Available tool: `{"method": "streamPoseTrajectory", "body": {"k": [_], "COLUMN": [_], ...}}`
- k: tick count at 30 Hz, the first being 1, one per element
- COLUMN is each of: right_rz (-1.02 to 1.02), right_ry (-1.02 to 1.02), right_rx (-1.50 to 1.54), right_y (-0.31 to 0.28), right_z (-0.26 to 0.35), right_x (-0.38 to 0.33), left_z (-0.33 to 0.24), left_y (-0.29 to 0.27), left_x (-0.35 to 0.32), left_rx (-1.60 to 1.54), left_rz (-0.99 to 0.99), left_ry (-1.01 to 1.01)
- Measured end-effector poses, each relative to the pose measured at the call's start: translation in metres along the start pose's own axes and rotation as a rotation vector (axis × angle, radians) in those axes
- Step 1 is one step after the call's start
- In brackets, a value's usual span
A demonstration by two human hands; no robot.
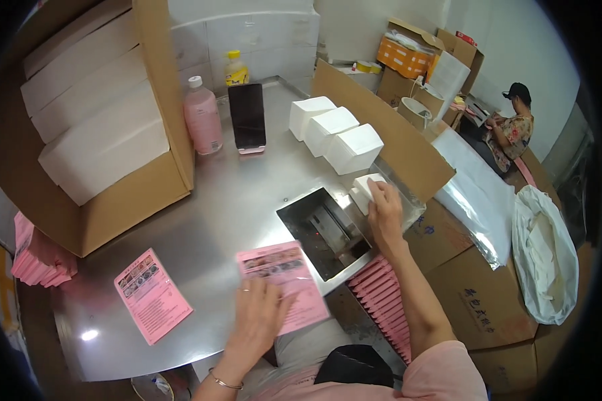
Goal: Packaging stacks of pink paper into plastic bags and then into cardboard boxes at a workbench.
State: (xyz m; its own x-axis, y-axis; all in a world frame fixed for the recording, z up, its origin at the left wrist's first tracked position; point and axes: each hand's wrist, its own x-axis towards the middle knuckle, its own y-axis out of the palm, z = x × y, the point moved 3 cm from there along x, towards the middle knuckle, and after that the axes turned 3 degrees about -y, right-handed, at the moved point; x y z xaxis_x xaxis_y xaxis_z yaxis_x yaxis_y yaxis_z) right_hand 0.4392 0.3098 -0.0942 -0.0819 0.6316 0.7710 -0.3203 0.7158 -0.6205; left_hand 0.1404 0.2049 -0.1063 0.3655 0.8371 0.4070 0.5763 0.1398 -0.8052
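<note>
My left hand (pixel 257 311) rests on a pink printed packet (pixel 301 287), its fingers stretched over the packet near the table's front edge. Another pink packet (pixel 152 294) lies flat to its left. At the table's right side my right hand (pixel 386 210) has its fingers closed on a small stack of white folded napkins (pixel 368 187); part of the stack is hidden by the hand. Just left of that hand, a rectangular opening (pixel 318 230) with a dark metal inside is set into the steel tabletop. Several white napkin blocks (pixel 354 147) stand in a row beyond it.
A cardboard box (pixel 164 100) with white blocks stands at left. A pink bottle (pixel 204 120) and a phone (pixel 247 117) stand behind. Pink packets (pixel 381 297) line up below the table. Cardboard boxes (pixel 481 301) and a white bag (pixel 548 254) are right; another person (pixel 515 130) sits beyond.
</note>
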Motion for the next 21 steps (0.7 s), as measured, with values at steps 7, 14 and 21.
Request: {"method": "streamPoseTrajectory", "body": {"k": [7,14,21], "right_rz": [0.203,0.262,0.099], "right_ry": [-0.723,-0.589,-0.067], "right_rx": [0.496,0.391,-0.419], "right_y": [-0.03,-0.004,0.005], "right_z": [0.188,0.203,0.02], "right_x": [-0.071,-0.035,0.0], "left_z": [0.022,0.007,0.006], "left_y": [-0.019,-0.011,-0.01], "left_x": [-0.016,0.008,0.009], "left_rx": [0.11,0.188,0.325], "left_rz": [-0.015,0.014,-0.079], "left_ry": [-0.09,-0.235,-0.266]}}
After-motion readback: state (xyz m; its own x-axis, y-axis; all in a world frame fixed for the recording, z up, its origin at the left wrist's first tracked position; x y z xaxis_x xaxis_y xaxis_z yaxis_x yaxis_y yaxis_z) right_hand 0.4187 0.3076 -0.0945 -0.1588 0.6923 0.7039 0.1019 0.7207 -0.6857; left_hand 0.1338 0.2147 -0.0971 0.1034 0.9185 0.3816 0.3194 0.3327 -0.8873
